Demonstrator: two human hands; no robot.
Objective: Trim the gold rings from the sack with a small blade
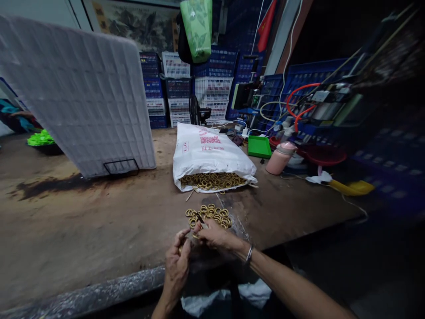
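My left hand [177, 261] is closed at the table's near edge, pinching a small brass ring between thumb and fingers. My right hand [214, 235], with a bracelet on its wrist, is closed on a thin dark tool whose tip points up toward a small pile of brass rings [209, 215] just beyond my fingers. Behind that pile a white sack [207, 153] lies on its side, its open mouth full of the same rings [212, 180]. Both hands almost touch each other above the worn wooden table [83, 221].
A large white quilted panel [76, 93] leans at the left on a black wire stand. A pink bottle [280, 157], green tray [259, 146], red bowl and yellow scoop [352, 188] sit at right. Stacked crates line the back. A person's sleeve shows far left.
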